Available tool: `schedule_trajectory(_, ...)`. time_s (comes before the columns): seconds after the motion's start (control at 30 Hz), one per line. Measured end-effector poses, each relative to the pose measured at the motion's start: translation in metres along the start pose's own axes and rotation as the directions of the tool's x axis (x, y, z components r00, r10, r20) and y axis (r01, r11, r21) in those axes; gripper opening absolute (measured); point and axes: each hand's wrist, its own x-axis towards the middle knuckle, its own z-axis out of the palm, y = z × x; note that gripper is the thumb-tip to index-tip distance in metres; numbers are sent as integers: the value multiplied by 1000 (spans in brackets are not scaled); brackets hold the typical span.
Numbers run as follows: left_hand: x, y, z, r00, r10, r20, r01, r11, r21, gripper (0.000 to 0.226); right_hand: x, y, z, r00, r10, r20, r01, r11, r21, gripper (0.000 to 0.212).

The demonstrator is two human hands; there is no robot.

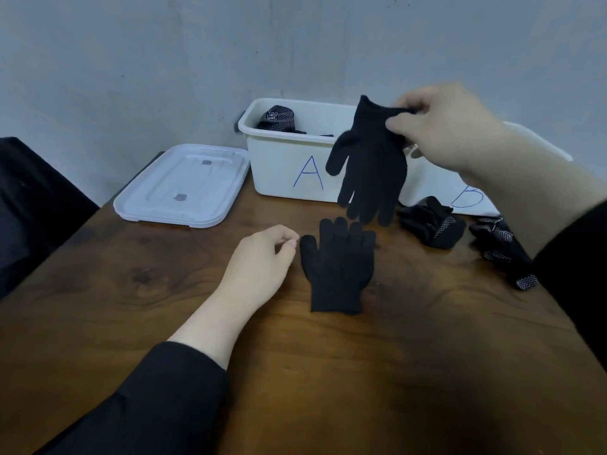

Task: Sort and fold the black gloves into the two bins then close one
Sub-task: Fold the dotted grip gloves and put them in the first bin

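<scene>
My right hand (437, 126) pinches the cuff of a plain black glove (368, 169), which hangs fingers down in front of the white bin marked A (279, 165). A second plain black glove (338, 267) lies flat on the wooden table, fingers pointing away from me. My left hand (262, 257) rests just left of that glove, fingers loosely curled and holding nothing. Bin A holds folded dotted gloves (277, 118). The white bin marked B (466, 195) stands to the right, mostly hidden behind my right arm.
A white lid (184, 185) lies flat on the table left of bin A. Two black gloves with white dots (433, 224) (502, 251) lie in front of bin B. A dark chair back (29, 198) stands at the left table edge. A grey wall is behind the bins.
</scene>
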Motion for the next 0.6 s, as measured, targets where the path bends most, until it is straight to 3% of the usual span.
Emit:
schedule_trajectory(0.1, 1, -5, -1, 1000, -5, 24, 5, 1000, 11, 26, -36, 9, 16, 991, -132, 9, 132, 991, -29, 13)
schedule_trajectory(0.33, 2, -4, 3, 998, 53, 44, -58, 991, 123, 30, -153, 90, 105, 957, -136, 254, 176, 974, -141, 30)
schedule_trajectory(0.47, 1, -6, 11, 987, 121, 104, -140, 970, 199, 35, -157, 100, 111, 966, -171, 193, 190, 978, -89, 32)
schedule_trajectory(0.6, 0, -9, 15, 980, 140, 140, -173, 950, 259, 39, -155, 97, 112, 952, -269, 145, 293, 938, -186, 29)
